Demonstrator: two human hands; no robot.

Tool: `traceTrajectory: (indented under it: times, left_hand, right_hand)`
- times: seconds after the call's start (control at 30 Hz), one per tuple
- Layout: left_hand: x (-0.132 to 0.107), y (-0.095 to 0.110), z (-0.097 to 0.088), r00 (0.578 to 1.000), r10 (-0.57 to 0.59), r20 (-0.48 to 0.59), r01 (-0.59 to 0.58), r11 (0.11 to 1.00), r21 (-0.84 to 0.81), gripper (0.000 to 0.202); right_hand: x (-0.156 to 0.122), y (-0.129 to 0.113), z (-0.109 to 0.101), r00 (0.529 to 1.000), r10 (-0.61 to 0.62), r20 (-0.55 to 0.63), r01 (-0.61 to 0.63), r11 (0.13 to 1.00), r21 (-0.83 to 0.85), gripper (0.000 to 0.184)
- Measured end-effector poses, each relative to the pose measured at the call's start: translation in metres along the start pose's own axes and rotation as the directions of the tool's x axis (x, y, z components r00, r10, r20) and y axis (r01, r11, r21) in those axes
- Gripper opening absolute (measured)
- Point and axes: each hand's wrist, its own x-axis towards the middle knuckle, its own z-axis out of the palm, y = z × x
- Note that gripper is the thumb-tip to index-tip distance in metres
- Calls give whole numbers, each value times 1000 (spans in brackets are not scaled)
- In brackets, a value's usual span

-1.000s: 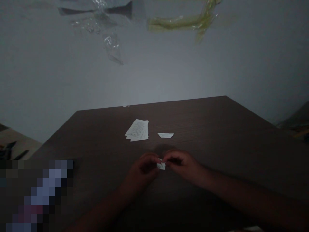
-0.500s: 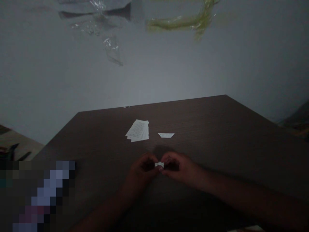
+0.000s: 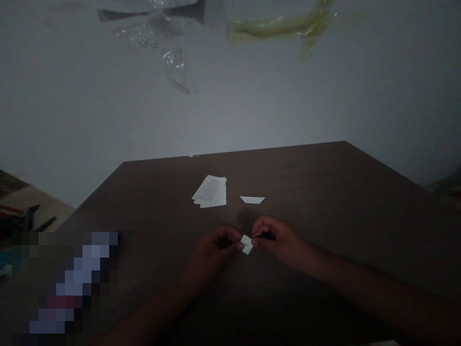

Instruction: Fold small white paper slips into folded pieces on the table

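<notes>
A small folded piece of paper point(image 3: 247, 244), now roughly diamond-shaped, is held above the table between both hands. My left hand point(image 3: 219, 247) pinches its left corner between thumb and fingers. At the opposite corner, the thumb and fingers of my right hand point(image 3: 275, 235) are closed on the paper. Beyond the hands lies a flat trapezoid of folded printed paper point(image 3: 252, 200). To its left rests a stack of printed paper sheets point(image 3: 212, 191), slightly fanned out.
The dark wooden table point(image 3: 302, 178) reaches back to a pale wall point(image 3: 270, 105). Clear and yellow tape point(image 3: 273, 30) clings to the wall. A blurred-out object point(image 3: 79, 278) sits at the lower left, with dark items point(image 3: 32, 216) beyond the table's left side.
The held paper has gone from a narrow crumpled-looking strip to a flatter diamond. My hands have moved slightly apart, the right one rightward. The whole view has shifted a little.
</notes>
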Motion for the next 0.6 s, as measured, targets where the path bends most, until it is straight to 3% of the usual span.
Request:
traceTrajectory:
  times: [0.1, 0.27, 0.43, 0.6]
  left_hand:
    - [-4, -2, 2, 998, 52, 37, -55, 995, 84, 9]
    - [-7, -9, 10, 956, 284, 78, -289, 857, 427, 18]
    - [-2, -15, 10, 903, 388, 186, -418, 688, 593, 19]
    - [-1, -24, 8, 833, 471, 291, -538, 565, 625, 26]
  right_hand:
    - [-1, 2, 0, 993, -114, 24, 116, 968, -223, 13]
    - [0, 4, 4, 934, -307, 182, 356, 770, -529, 19]
    - [6, 6, 5, 917, -308, 255, 396, 608, -688, 12]
    - [10, 6, -5, 907, -264, 329, 422, 597, -682, 9]
